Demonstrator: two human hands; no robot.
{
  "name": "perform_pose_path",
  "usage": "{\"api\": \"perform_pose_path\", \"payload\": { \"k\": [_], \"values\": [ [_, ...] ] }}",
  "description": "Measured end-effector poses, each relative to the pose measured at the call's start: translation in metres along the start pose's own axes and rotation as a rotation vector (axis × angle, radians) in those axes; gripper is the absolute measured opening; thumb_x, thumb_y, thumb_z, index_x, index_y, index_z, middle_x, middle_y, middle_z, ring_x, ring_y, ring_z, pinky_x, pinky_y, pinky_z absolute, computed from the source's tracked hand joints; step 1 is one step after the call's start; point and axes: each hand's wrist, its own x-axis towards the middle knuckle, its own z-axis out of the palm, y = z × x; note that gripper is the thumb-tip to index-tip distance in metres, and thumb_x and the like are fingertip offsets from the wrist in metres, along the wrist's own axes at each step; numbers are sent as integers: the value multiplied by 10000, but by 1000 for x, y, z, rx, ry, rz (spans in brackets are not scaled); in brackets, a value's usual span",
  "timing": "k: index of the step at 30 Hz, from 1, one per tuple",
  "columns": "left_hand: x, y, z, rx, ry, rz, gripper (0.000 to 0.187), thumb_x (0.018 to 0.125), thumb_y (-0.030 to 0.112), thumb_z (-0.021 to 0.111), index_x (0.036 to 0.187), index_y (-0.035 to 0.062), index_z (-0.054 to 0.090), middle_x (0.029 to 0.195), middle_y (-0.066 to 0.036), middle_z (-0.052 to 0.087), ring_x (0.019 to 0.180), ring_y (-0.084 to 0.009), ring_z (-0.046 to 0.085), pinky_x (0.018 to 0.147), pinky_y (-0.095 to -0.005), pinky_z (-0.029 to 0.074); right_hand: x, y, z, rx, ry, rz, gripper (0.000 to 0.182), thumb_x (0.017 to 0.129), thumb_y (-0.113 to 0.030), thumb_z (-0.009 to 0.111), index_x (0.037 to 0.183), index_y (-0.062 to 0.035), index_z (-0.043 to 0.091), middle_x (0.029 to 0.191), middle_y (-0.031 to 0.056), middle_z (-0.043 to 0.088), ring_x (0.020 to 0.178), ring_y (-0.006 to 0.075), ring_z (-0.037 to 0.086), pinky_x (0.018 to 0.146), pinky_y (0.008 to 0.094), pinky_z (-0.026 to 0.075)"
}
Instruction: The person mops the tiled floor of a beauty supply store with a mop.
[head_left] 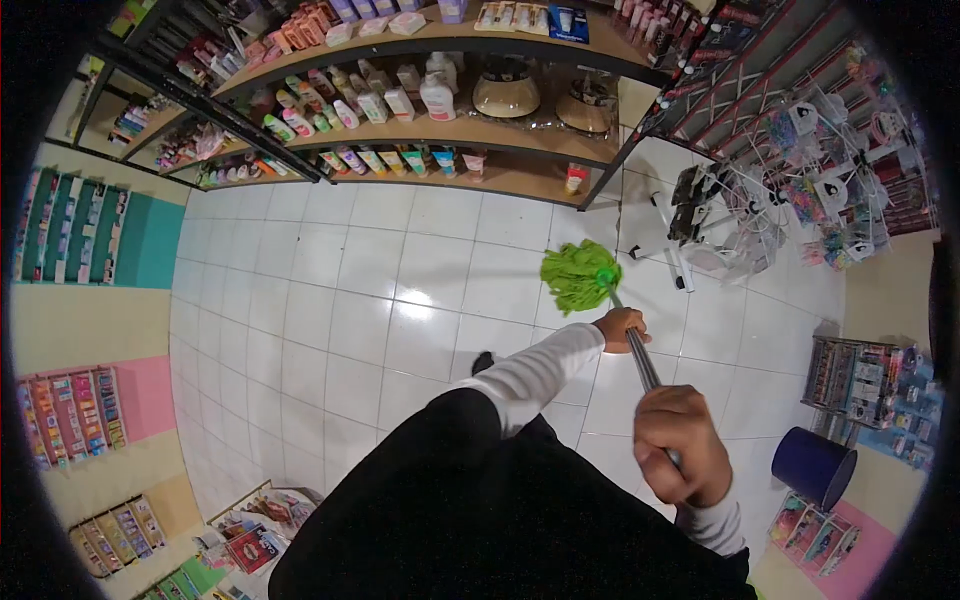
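Note:
A mop with a green stringy head (pixel 577 277) rests on the white tiled floor, its metal handle (pixel 643 362) slanting up toward me. Lower down the handle, near the mop head, my left hand (pixel 621 329) is closed around it. My right hand (pixel 682 443) grips the upper end of the same handle, close to my body. White sleeves cover both forearms. The mop strands lie just left of the wheeled foot of a display rack.
Shelves (pixel 560 150) with bottles and tubes run along the far side. A wheeled rack (pixel 715 220) with hanging packets stands at right, its foot (pixel 680 270) on the floor. A dark blue bin (pixel 814 468) is at lower right. Wall displays (pixel 72 415) line the left.

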Motion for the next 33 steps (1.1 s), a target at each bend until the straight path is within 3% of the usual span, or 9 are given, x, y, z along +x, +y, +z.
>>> {"api": "perform_pose_path", "payload": {
  "k": [6,8,10,15,19,22,26,30,33],
  "values": [
    [8,-9,-23,37,-53,37,397,819,310,601,578,3,532,684,-155,552,683,-324,547,624,-406,425,18,21,-3,31,-59,-62,193,521,-104,592,495,-50,408,493,79,418,439,273,452,440,345,366],
    [-5,-1,-39,23,0,-8,418,827,317,589,567,-3,517,703,-162,567,687,-331,554,613,-408,421,28,15,6,119,321,-147,238,583,-131,607,475,-54,410,469,70,441,414,240,465,426,326,374],
    [-26,5,-68,66,53,14,371,810,289,588,568,15,528,634,-171,557,606,-345,546,575,-415,424,52,6,6,346,445,-201,318,690,-181,606,460,-71,416,423,53,437,359,195,446,395,305,363],
    [-102,0,-155,126,59,-140,150,662,203,622,638,55,618,584,-174,550,589,-359,556,563,-407,438,113,7,15,547,264,-274,420,854,-308,496,490,-126,396,378,-11,410,294,114,385,319,271,296],
    [-181,-35,-214,205,201,-154,137,625,190,626,640,53,627,628,-172,582,634,-359,578,584,-422,454,153,24,77,493,452,-279,461,873,-340,517,490,-103,423,390,-1,395,324,145,391,363,289,371],
    [-229,-59,-263,223,220,-140,192,674,199,625,571,41,589,603,-162,577,611,-370,569,577,-439,458,179,28,113,486,286,-218,424,821,-296,520,469,-84,413,450,47,458,389,186,458,506,359,463],
    [-243,-82,-302,383,178,-323,214,686,193,626,541,44,576,581,-166,566,588,-370,558,565,-435,451,206,44,125,465,99,-245,182,606,-39,492,501,-27,344,476,85,344,397,254,355,441,368,316],
    [-215,-96,-299,435,84,-338,189,649,197,640,546,53,573,587,-162,572,591,-360,562,563,-437,446,190,57,120,448,244,-224,144,559,-27,472,493,-23,344,468,85,340,393,249,352,427,360,310],
    [-175,-96,-273,374,131,-90,192,626,221,651,562,57,572,587,-154,572,598,-356,564,571,-440,440,169,41,97,366,307,-190,155,542,-43,475,476,-32,335,462,85,345,397,251,368,435,351,334]
  ]
}}
